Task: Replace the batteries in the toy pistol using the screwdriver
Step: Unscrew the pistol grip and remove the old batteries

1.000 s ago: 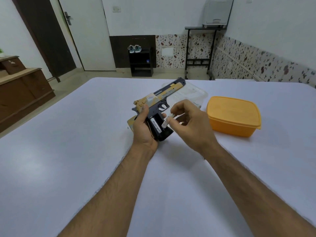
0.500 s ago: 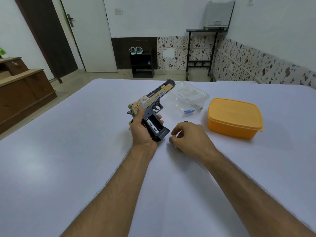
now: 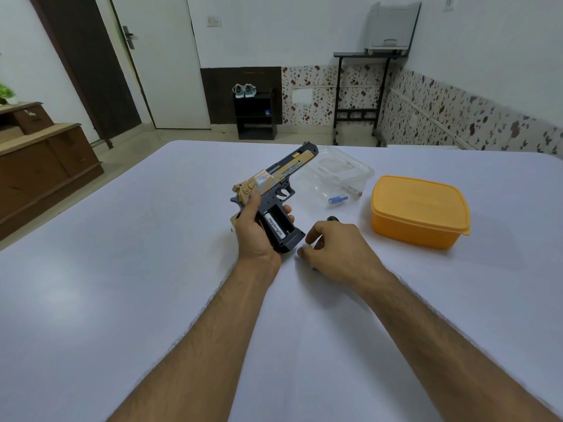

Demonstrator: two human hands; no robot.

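Gold and black plastic make up the toy pistol (image 3: 271,193), which the left hand (image 3: 254,231) holds up above the white counter (image 3: 122,269), fingers and thumb wrapped around its handle: a firm grip, grasping the pistol. The barrel points up and away toward the far right. The battery compartment in the handle stands uncovered, and one battery (image 3: 275,226) with a white label lies in the left slot; the slot beside it looks dark.

The right hand (image 3: 338,251) rests low on the counter just right of the pistol's butt, fingers curled with the tips of thumb and forefinger close together. Whether this grip pinches some small thing or is simply clenched, I cannot tell; a small dark bit shows under the heel of the hand, too hidden to name. A small dark object (image 3: 332,219) peeks out just beyond the knuckles, too little of it showing to identify.

Behind the hands sits a clear plastic container (image 3: 338,175), open, with a blue-tipped piece (image 3: 337,199) and a pale cylinder (image 3: 355,191) at its near edge. To the right stands an orange lidded box (image 3: 419,211), closed, well apart from the pistol.
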